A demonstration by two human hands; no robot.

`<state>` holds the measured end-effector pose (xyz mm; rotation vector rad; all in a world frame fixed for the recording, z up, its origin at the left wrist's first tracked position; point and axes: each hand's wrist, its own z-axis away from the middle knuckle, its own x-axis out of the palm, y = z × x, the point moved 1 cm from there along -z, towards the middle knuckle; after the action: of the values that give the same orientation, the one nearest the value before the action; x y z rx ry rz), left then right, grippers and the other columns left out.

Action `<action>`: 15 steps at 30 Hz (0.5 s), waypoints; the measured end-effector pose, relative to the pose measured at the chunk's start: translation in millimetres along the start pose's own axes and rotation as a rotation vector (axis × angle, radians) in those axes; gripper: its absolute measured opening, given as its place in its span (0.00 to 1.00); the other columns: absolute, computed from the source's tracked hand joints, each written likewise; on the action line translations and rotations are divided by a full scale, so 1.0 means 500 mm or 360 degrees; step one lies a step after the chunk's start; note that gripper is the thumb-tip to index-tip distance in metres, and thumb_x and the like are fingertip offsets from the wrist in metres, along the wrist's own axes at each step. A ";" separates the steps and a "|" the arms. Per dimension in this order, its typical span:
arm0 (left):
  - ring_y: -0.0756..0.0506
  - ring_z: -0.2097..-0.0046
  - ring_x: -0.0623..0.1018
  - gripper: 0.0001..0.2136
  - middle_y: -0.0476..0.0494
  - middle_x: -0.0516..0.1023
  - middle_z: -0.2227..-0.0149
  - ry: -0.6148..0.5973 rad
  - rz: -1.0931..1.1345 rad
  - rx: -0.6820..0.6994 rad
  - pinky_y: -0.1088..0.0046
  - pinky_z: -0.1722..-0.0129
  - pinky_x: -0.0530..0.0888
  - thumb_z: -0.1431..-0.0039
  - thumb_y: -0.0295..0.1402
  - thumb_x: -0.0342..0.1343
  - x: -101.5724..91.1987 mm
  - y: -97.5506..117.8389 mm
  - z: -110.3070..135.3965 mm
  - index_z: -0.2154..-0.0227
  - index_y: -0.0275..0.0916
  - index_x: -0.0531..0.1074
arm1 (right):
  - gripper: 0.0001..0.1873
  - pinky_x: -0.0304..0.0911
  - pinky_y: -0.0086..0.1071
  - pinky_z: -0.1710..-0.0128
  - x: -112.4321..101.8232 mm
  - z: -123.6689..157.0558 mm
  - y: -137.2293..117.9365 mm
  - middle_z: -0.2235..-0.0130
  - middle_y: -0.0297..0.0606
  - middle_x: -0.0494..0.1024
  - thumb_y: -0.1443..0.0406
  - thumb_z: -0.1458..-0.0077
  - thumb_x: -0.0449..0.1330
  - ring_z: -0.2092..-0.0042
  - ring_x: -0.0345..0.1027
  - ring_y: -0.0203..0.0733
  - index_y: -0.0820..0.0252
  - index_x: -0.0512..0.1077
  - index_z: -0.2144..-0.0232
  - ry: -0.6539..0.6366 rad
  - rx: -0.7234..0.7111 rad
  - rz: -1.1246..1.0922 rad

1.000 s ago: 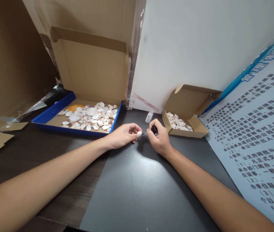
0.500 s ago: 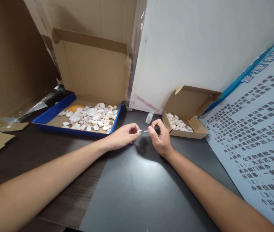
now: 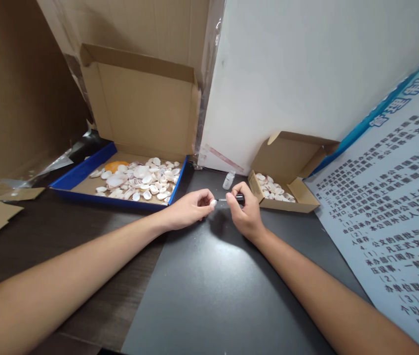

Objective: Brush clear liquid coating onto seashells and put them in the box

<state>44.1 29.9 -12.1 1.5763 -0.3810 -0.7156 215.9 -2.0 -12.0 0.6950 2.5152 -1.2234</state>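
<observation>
My left hand (image 3: 189,209) pinches a small white shell (image 3: 213,202) between thumb and fingers, just above the dark mat (image 3: 209,286). My right hand (image 3: 245,213) is closed on a thin black-handled tool (image 3: 236,198) whose metal tip points left and touches the shell. Both hands meet in the middle of the view. A small clear bottle (image 3: 228,179) stands just behind them.
A blue-edged cardboard tray (image 3: 83,170) at the left holds several white shells and one orange one. A small open cardboard box (image 3: 286,202) at the right holds more shells. A printed poster (image 3: 398,207) leans at the right; cardboard walls stand behind.
My right hand has turned so the tool lies more level, its tip pressed to the shell. My left hand has closed tighter round the shell. Both stay in place.
</observation>
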 end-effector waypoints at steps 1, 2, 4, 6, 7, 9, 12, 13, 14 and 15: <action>0.53 0.74 0.64 0.09 0.55 0.63 0.75 -0.0002 0.0001 0.0000 0.76 0.74 0.62 0.43 0.39 0.54 0.000 0.000 0.000 0.69 0.39 0.63 | 0.10 0.52 0.29 0.72 0.000 0.000 0.001 0.76 0.28 0.58 0.63 0.42 0.53 0.74 0.53 0.34 0.56 0.56 0.73 -0.0002 -0.0008 -0.0009; 0.53 0.74 0.64 0.09 0.55 0.63 0.75 -0.0002 0.0000 -0.0003 0.76 0.74 0.62 0.43 0.38 0.54 0.000 0.001 0.000 0.69 0.39 0.63 | 0.10 0.52 0.29 0.72 0.001 0.000 0.001 0.76 0.28 0.58 0.63 0.42 0.53 0.74 0.52 0.34 0.56 0.56 0.73 -0.0006 -0.0018 -0.0008; 0.53 0.75 0.64 0.09 0.55 0.63 0.75 0.0001 -0.0002 -0.0007 0.76 0.74 0.62 0.44 0.38 0.55 0.000 0.002 0.001 0.69 0.39 0.63 | 0.09 0.52 0.28 0.73 0.001 -0.001 0.002 0.76 0.27 0.58 0.64 0.43 0.54 0.74 0.52 0.34 0.56 0.56 0.73 -0.0008 -0.0035 0.0017; 0.53 0.74 0.64 0.09 0.55 0.63 0.75 0.0003 -0.0002 0.0001 0.76 0.74 0.62 0.44 0.38 0.55 0.000 0.003 0.001 0.69 0.39 0.63 | 0.09 0.51 0.28 0.73 0.001 -0.001 0.002 0.76 0.27 0.58 0.65 0.43 0.54 0.75 0.52 0.34 0.56 0.56 0.73 0.0007 -0.0045 0.0023; 0.53 0.74 0.64 0.09 0.55 0.63 0.75 0.0003 0.0000 0.0006 0.76 0.74 0.62 0.44 0.38 0.55 0.000 0.003 0.001 0.69 0.39 0.63 | 0.09 0.52 0.28 0.73 0.001 0.000 0.002 0.76 0.27 0.58 0.65 0.43 0.53 0.74 0.52 0.34 0.56 0.56 0.73 0.0013 -0.0049 0.0007; 0.53 0.74 0.64 0.09 0.55 0.64 0.75 0.0001 0.0004 0.0015 0.77 0.74 0.62 0.44 0.38 0.55 0.000 0.003 0.001 0.69 0.39 0.64 | 0.09 0.52 0.28 0.72 0.001 0.000 0.002 0.75 0.28 0.58 0.65 0.42 0.53 0.74 0.52 0.34 0.56 0.56 0.73 0.0004 -0.0056 -0.0027; 0.53 0.74 0.64 0.08 0.55 0.63 0.75 -0.0001 0.0012 0.0003 0.77 0.75 0.62 0.44 0.37 0.55 0.000 0.004 0.002 0.69 0.38 0.64 | 0.09 0.52 0.28 0.73 0.001 0.000 0.002 0.75 0.27 0.57 0.66 0.44 0.54 0.74 0.52 0.34 0.56 0.56 0.73 -0.0013 -0.0058 -0.0017; 0.53 0.74 0.64 0.08 0.55 0.63 0.75 -0.0004 0.0016 -0.0002 0.77 0.75 0.62 0.44 0.36 0.55 0.001 0.005 0.002 0.69 0.38 0.64 | 0.08 0.52 0.28 0.73 0.000 0.000 0.003 0.75 0.27 0.58 0.66 0.44 0.54 0.74 0.52 0.34 0.56 0.56 0.73 -0.0014 -0.0055 -0.0014; 0.53 0.74 0.64 0.08 0.55 0.63 0.75 -0.0005 0.0023 -0.0004 0.77 0.75 0.62 0.44 0.36 0.55 0.001 0.006 0.002 0.70 0.38 0.64 | 0.08 0.52 0.28 0.72 0.000 0.000 0.003 0.75 0.27 0.58 0.66 0.44 0.54 0.74 0.53 0.34 0.56 0.56 0.73 -0.0014 -0.0054 -0.0020; 0.53 0.75 0.64 0.08 0.55 0.64 0.75 -0.0003 0.0032 -0.0003 0.77 0.75 0.62 0.44 0.36 0.55 0.001 0.006 0.002 0.70 0.38 0.64 | 0.08 0.52 0.28 0.72 0.000 0.000 0.003 0.75 0.28 0.58 0.65 0.44 0.53 0.74 0.53 0.34 0.56 0.56 0.73 -0.0018 -0.0052 -0.0035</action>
<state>44.3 28.1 -9.2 1.5679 -0.3971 -0.7017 216.7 -0.9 -13.1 0.6526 2.5339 -1.1876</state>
